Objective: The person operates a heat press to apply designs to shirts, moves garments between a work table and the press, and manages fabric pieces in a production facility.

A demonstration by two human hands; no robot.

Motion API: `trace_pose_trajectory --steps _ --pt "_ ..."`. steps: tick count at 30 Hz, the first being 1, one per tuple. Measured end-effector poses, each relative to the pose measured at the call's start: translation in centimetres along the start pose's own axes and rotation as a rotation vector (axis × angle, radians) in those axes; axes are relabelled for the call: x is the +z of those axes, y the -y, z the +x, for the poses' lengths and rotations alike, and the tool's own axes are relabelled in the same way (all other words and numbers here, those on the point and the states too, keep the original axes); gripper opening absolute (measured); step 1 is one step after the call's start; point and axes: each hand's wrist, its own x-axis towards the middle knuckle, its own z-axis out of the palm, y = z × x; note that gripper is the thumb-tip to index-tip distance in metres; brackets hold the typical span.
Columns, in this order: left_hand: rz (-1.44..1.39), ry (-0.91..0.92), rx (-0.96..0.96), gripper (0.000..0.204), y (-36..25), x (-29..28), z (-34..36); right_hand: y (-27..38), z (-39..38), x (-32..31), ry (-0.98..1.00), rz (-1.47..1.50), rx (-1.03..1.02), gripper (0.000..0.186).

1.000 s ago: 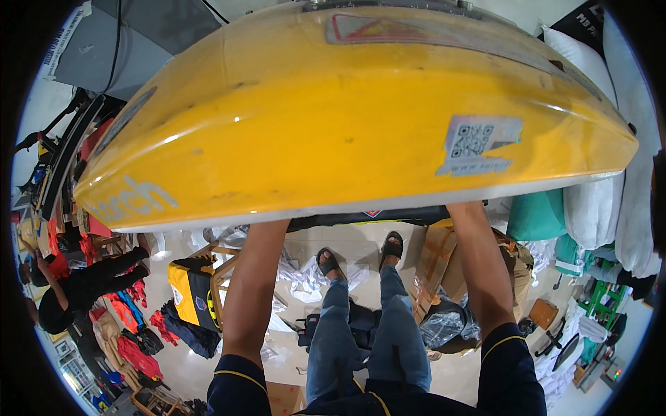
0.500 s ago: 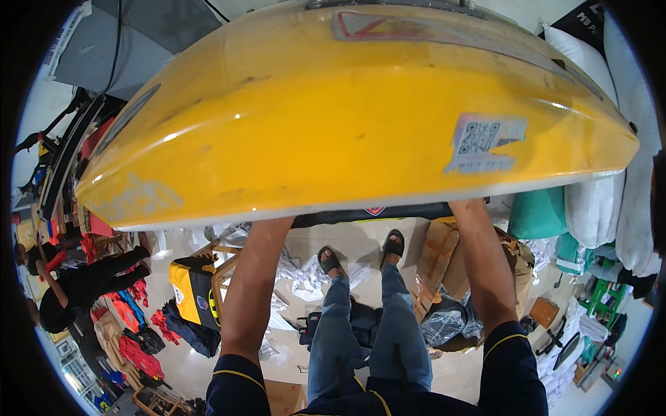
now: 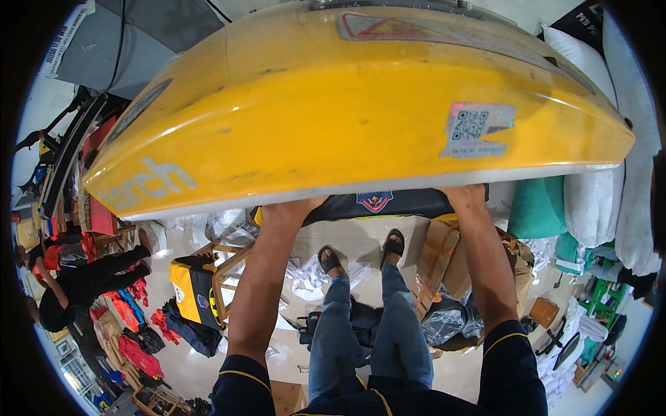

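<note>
A large yellow machine cover with a pale lower rim spans the upper part of the view. From under it juts the near part of a black padded fabric piece, possibly a bag, with a shield-shaped emblem and yellow at its edges. My left hand lies at the left part of this piece. At its right part is my right hand. The cover hides the fingers of both hands and the far side of the black piece, so how they grip it cannot be seen.
A yellow and black bag leans by a wooden frame at left. Cardboard boxes and crumpled plastic stand to the right, near white and green sacks. Another person in black is at far left, by scattered clothes.
Both hands have come slightly toward me from under the cover. More of the black piece and its emblem shows. In the picture the cover sits a little higher and tilted differently.
</note>
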Motion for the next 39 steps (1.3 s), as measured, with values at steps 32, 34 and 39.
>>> trace_pose_trajectory --steps 32,34,39 --pt "-0.617 -0.024 -0.865 0.064 -4.8 -9.2 -2.5 -4.0 -7.6 -1.3 -0.039 0.415 0.561 0.057" --pt "-0.576 -0.034 -0.755 0.063 -4.6 -8.8 -3.0 -4.5 -8.0 -1.0 -0.058 0.494 0.554 0.057" --pt "-0.657 -0.145 -0.637 0.063 -4.8 -9.5 -3.1 -4.9 -9.7 -1.2 -0.154 0.694 0.506 0.059"
